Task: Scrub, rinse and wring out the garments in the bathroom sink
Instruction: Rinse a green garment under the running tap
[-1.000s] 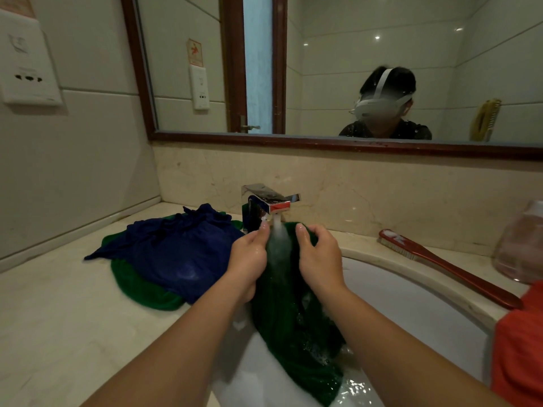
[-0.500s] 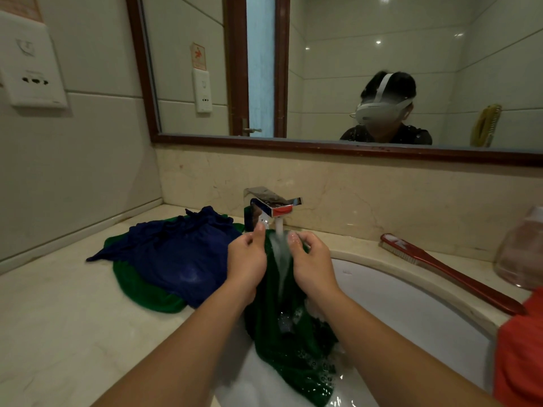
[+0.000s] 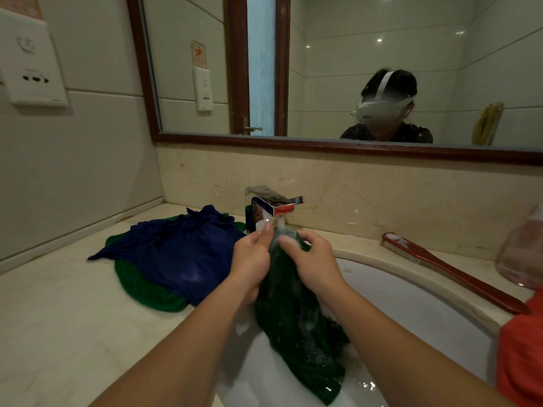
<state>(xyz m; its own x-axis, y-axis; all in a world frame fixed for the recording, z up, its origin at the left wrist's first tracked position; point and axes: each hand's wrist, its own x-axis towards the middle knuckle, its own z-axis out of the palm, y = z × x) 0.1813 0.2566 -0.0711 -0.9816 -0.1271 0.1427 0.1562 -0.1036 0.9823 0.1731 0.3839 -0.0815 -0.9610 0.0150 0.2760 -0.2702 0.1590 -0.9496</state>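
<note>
While the tap [image 3: 273, 205] runs: green garment [image 3: 296, 324], hanging into the sink [image 3: 411, 304] at its back rim, top pinched by left hand [image 3: 251, 259] and right hand [image 3: 313, 262]; best rubbed under the stream until suds clear.

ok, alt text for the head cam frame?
The left hand and right hand hold a wet dark green garment under the running faucet over a white sink. On the counter to the left a blue garment lies on a green cloth; a red brush lies beside the sink's right rim.
</note>
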